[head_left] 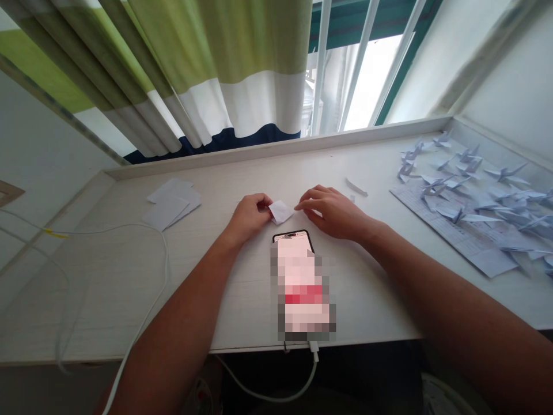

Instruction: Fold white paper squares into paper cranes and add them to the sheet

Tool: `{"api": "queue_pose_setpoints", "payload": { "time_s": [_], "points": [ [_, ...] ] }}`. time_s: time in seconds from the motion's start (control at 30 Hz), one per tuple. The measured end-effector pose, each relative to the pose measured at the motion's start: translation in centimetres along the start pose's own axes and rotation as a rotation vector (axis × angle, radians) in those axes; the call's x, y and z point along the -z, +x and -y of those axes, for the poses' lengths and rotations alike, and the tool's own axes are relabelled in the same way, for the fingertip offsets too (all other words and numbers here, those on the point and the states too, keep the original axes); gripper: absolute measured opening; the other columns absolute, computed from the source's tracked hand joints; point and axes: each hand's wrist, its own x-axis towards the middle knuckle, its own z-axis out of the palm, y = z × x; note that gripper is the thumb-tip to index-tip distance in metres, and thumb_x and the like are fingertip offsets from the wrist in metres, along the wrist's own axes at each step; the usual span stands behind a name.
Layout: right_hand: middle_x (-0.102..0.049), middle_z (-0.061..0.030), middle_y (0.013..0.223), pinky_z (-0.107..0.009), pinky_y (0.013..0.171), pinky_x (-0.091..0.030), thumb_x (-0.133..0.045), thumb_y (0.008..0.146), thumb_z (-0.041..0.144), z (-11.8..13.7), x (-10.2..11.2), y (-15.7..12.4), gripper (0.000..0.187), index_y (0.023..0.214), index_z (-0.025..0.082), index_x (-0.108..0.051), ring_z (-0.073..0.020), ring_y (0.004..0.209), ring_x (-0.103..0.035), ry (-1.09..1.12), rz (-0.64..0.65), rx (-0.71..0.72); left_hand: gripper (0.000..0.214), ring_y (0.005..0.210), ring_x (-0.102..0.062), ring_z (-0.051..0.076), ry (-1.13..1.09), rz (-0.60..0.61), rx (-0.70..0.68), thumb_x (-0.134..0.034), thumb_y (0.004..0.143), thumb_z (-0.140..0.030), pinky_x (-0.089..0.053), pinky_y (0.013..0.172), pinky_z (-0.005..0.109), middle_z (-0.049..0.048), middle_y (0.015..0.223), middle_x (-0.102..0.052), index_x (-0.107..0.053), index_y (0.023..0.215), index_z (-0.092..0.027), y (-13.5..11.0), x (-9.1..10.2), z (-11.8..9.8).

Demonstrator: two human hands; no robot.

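Between my hands, just beyond the phone, is a small white piece of folded paper (281, 212). My left hand (249, 218) pinches its left corner between thumb and fingers. On the other side, my right hand (327, 210) has its fingers partly stretched and apart, the index fingertip close to the paper's right corner; I cannot tell whether it touches. Nothing shows in the right hand. A phone (298, 271) lies flat in front of both hands, its screen lit and mostly blurred out.
White paper sheets (173, 203) lie at the left. Many folded paper cranes (466, 173) cover the right side, some on a printed sheet (449, 230). A paper strip (356, 187) lies beyond my right hand. A white cable (166, 259) crosses the left; another (316, 353) plugs into the phone.
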Motion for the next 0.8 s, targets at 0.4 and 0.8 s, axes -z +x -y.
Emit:
{"api": "queue_pose_setpoints", "payload": {
  "time_s": [0.4, 0.8],
  "points": [
    [-0.066, -0.0079, 0.126, -0.052, 0.1, -0.043, -0.049, 0.092, 0.008, 0.4, -0.8, 0.6, 0.048, 0.126, 0.035, -0.071, -0.0319, 0.118, -0.054, 0.041, 0.11, 0.02, 0.014, 0.096, -0.061, 0.023, 0.159, -0.052, -0.159, -0.073, 0.074, -0.023, -0.049, 0.083, 0.033, 0.0041, 0.094, -0.073, -0.077, 0.087, -0.02, 0.0, 0.6, -0.1],
    [-0.065, -0.008, 0.127, -0.051, 0.1, -0.045, -0.048, 0.094, 0.011, 0.2, -0.8, 0.6, 0.047, 0.127, 0.035, -0.07, -0.03, 0.115, -0.056, 0.045, 0.117, 0.011, 0.02, 0.106, -0.062, 0.025, 0.139, 0.1, -0.296, -0.071, 0.085, -0.034, -0.048, 0.098, 0.038, 0.0043, 0.105, -0.076, -0.079, 0.101, -0.025, -0.4, 0.3, -0.5]
  ]
}}
